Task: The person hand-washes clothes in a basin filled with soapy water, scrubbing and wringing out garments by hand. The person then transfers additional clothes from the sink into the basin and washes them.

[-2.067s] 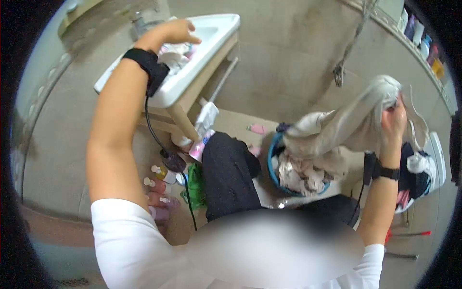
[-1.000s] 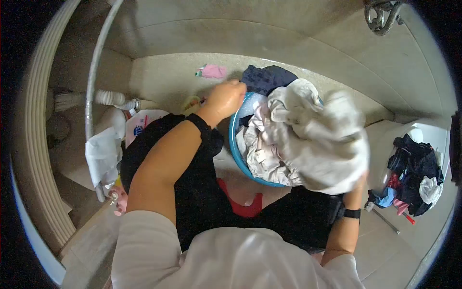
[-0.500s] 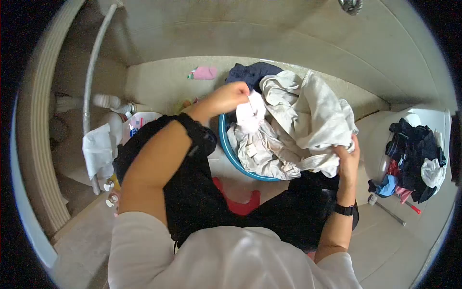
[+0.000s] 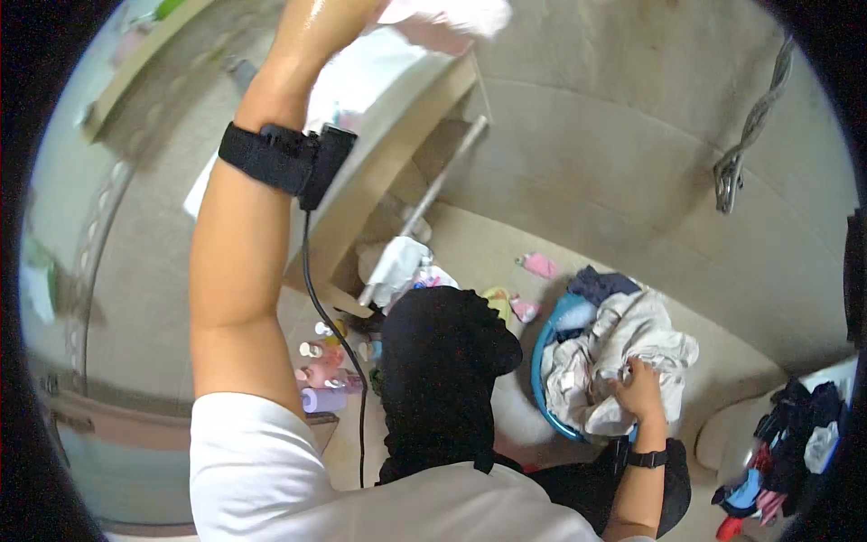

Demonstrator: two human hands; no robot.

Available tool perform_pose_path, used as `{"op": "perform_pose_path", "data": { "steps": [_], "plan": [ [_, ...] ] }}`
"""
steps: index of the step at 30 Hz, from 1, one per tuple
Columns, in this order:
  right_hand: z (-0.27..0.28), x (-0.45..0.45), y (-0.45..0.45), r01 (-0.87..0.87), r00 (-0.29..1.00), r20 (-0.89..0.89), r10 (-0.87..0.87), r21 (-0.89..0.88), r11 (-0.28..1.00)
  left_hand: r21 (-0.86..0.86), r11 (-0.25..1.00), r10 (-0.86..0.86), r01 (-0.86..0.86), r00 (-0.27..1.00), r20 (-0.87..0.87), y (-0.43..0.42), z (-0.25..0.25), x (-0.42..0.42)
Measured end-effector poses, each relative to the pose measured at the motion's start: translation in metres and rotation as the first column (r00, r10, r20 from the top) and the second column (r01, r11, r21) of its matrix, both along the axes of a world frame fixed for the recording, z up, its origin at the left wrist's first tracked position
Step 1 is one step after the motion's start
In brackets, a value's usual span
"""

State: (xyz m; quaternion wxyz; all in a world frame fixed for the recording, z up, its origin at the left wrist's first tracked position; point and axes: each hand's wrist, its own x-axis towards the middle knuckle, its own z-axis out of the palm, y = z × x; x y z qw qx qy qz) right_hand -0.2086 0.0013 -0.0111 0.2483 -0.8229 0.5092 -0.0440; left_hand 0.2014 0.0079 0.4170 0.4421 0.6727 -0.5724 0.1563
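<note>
Stretched high to the upper left, my left hand (image 4: 336, 20) is partly cut off by the frame's top edge. A small whitish-pink cloth (image 4: 447, 13) hangs from its closed fingers, beside a white surface at the ledge. My right hand (image 4: 639, 390) rests at the blue basin (image 4: 542, 397), its fingers curled on a large white garment (image 4: 646, 330). Other pale clothes lie crumpled in the basin, and a dark blue cloth (image 4: 603, 284) sits at its far rim.
A pink cloth (image 4: 539, 265) lies on the floor behind the basin. Several bottles (image 4: 325, 375) stand at left below my arm. Dark clothes (image 4: 795, 434) are piled at right. A metal shower hose (image 4: 754, 126) hangs on the wall. A black cable (image 4: 339, 334) runs down from my left wrist.
My left hand has lifted the small cloth out of the basin and carried it far up and left. The view has turned left. My right hand stays on the white garment.
</note>
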Motion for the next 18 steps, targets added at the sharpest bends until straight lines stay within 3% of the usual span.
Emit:
{"op": "perform_pose_path", "data": {
  "steps": [1,2,3,4,6,9,11,12,13,14,15,16,18],
  "plan": [
    [0.008,0.003,-0.001,0.017,1.000,0.014,-0.018,0.036,0.999,0.068,0.940,0.314,-0.334,0.926,0.210,0.014,0.019,0.001],
    [0.012,0.006,-0.003,0.008,1.000,0.028,-0.009,0.019,1.000,0.047,0.938,0.326,-0.343,0.920,0.217,0.022,0.029,0.014],
    [0.010,0.011,-0.003,-0.001,0.998,0.059,-0.002,0.058,0.998,0.205,0.876,0.347,-0.436,0.867,0.358,0.029,0.023,0.045],
    [0.009,0.014,-0.003,-0.010,0.995,0.098,0.000,0.104,0.995,0.343,0.773,0.329,-0.533,0.800,0.502,0.029,0.018,0.075],
    [0.008,0.016,0.000,-0.024,0.995,0.101,0.018,0.055,0.998,0.692,0.567,-0.063,-0.448,0.813,0.578,0.027,-0.009,0.133],
    [-0.011,0.017,-0.001,0.031,0.998,0.055,-0.036,0.093,0.995,0.748,0.482,-0.154,-0.457,0.796,0.586,0.034,-0.036,0.104],
    [-0.011,0.016,0.006,0.088,0.991,-0.109,-0.078,0.092,0.992,0.275,0.785,0.190,-0.556,0.638,0.747,0.013,-0.037,0.050],
    [-0.011,0.019,0.005,0.114,0.981,-0.175,-0.086,0.156,0.981,0.295,0.786,0.143,-0.544,0.623,0.769,-0.003,-0.038,0.019],
    [-0.014,0.021,0.005,0.152,0.972,-0.207,-0.111,0.195,0.969,0.102,0.984,0.014,-0.144,0.640,0.769,0.007,-0.054,-0.030],
    [-0.031,0.017,0.001,0.131,0.972,-0.220,-0.075,0.250,0.959,0.364,0.931,-0.203,-0.017,0.805,0.558,-0.018,-0.070,-0.038],
    [-0.040,0.017,0.000,0.131,0.961,-0.272,-0.056,0.264,0.956,0.618,0.786,-0.323,-0.013,0.844,0.428,-0.019,-0.078,-0.075],
    [-0.053,0.016,0.000,0.120,0.953,-0.300,-0.034,0.275,0.954,0.647,0.762,-0.419,0.020,0.777,0.470,-0.060,-0.129,-0.065],
    [-0.057,0.019,-0.002,0.143,0.931,-0.364,-0.011,0.339,0.930,0.808,0.588,-0.531,0.044,0.775,0.344,-0.087,-0.199,-0.086]
  ]
}}
